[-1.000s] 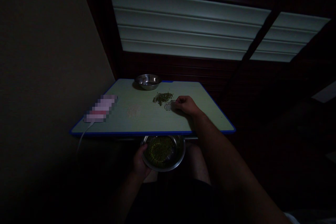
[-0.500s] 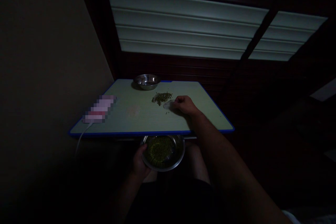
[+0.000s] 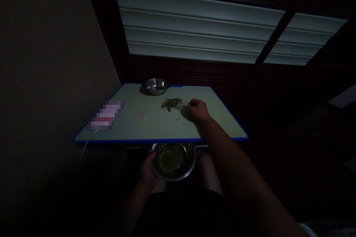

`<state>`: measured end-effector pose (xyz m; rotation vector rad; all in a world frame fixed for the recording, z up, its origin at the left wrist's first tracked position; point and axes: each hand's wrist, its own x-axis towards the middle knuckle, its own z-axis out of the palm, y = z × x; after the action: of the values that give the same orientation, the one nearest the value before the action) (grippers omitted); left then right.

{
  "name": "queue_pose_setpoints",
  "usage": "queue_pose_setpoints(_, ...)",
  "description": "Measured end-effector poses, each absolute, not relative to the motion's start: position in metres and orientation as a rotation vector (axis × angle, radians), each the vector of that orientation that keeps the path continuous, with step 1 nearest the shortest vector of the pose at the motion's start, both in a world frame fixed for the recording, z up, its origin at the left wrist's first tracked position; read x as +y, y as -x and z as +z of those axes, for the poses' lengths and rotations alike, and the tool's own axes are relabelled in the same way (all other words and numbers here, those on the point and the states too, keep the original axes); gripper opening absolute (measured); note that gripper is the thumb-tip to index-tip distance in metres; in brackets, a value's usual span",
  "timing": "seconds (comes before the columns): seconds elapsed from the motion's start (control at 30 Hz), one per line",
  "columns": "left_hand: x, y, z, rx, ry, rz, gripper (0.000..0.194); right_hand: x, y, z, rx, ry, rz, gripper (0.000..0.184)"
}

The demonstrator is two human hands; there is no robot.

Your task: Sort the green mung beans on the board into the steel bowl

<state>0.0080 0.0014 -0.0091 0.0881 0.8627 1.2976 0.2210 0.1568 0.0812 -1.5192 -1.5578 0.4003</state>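
Note:
My left hand (image 3: 148, 170) grips the left rim of a metal bowl (image 3: 190, 166) just below the table's front edge. Inside that bowl lie many small green beans (image 3: 171, 157), which look like mung beans. Above the table, my right hand (image 3: 198, 109) is closed on a small clear spoon-like piece (image 3: 183, 106), faint in the dim light. Its tip points left, close to the right side of a loose pile of beans (image 3: 171, 103) on the tabletop. A few stray beans (image 3: 177, 119) lie nearer to me.
A second metal bowl (image 3: 156, 87) stands at the back of the pale, blue-edged table (image 3: 155, 129). On the left lies a blurred-out phone-like object (image 3: 107, 114) with a white cable (image 3: 85, 146). A pale patch (image 3: 141, 117) marks the tabletop. A wall rises at left.
My right hand has shifted slightly right and away from me, drawing the clear piece back from the front of the bean pile. My left hand and its bowl have stayed put.

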Motion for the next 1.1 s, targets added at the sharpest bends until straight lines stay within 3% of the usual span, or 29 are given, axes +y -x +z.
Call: queue_pose_setpoints(1.1,0.0018,-0.0064,-0.0124,0.830,-0.099,1.296,0.018,0.1641,-0.2232,0.0727,-1.577,1.359,0.503,0.016)
